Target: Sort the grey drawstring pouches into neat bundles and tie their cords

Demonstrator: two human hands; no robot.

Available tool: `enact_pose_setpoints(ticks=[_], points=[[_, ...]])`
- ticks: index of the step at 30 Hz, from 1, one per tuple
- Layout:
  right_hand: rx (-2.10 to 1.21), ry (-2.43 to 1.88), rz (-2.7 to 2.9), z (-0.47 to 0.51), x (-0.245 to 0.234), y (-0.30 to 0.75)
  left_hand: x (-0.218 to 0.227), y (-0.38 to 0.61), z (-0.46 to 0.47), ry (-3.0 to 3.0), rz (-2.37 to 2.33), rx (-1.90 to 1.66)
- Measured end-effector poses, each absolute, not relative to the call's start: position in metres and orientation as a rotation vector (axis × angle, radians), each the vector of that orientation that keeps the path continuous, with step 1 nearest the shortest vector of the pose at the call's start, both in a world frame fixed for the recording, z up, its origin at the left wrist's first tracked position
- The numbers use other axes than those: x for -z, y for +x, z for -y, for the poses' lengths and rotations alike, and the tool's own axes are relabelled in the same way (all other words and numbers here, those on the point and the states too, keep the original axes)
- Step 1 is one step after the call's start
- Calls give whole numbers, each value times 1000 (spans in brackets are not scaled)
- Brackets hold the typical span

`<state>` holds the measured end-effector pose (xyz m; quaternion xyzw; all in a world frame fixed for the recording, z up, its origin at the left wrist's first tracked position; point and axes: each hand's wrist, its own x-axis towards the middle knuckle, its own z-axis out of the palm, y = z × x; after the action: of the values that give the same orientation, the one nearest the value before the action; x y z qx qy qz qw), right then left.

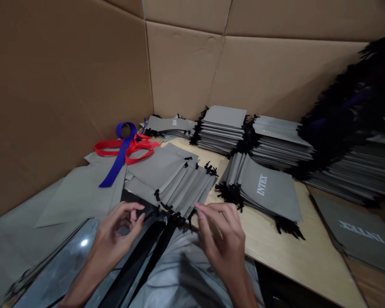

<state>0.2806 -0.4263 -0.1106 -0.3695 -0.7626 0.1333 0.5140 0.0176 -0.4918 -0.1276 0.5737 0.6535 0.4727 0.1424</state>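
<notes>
My left hand [120, 229] hovers at the near left of a fanned row of grey drawstring pouches [184, 188]. Its fingers are curled, with a small dark gap between thumb and index fingertips; a black cord end lies close by. At the row's right corner is my right hand [224, 231], thumb and index fingertips brought together by a pouch edge. Whatever lies between those fingertips is too small to make out. Black cord ends stick out along both sides of the row. Loose grey pouches lie partly under its left end.
Stacks of grey pouches [223, 128] stand at the back, and an INTEX-printed stack [272, 188] lies to the right. A tall black-fringed heap [356, 115] rises at far right. Red ribbon [107, 148] and blue ribbon [115, 167] lie left. Cardboard walls [182, 64] enclose the table [276, 248].
</notes>
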Motion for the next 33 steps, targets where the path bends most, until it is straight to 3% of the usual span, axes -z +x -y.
enact_pose_setpoints(ticks=[18, 23, 33], points=[[-472, -913, 1759, 422, 132, 285, 130, 60, 480, 1576, -1721, -756], [-526, -900, 1771, 422, 133, 287, 138, 73, 472, 1170, -1518, -773], [-641, -887, 1937, 430, 134, 291, 132, 89, 471, 1076, -1510, -841]])
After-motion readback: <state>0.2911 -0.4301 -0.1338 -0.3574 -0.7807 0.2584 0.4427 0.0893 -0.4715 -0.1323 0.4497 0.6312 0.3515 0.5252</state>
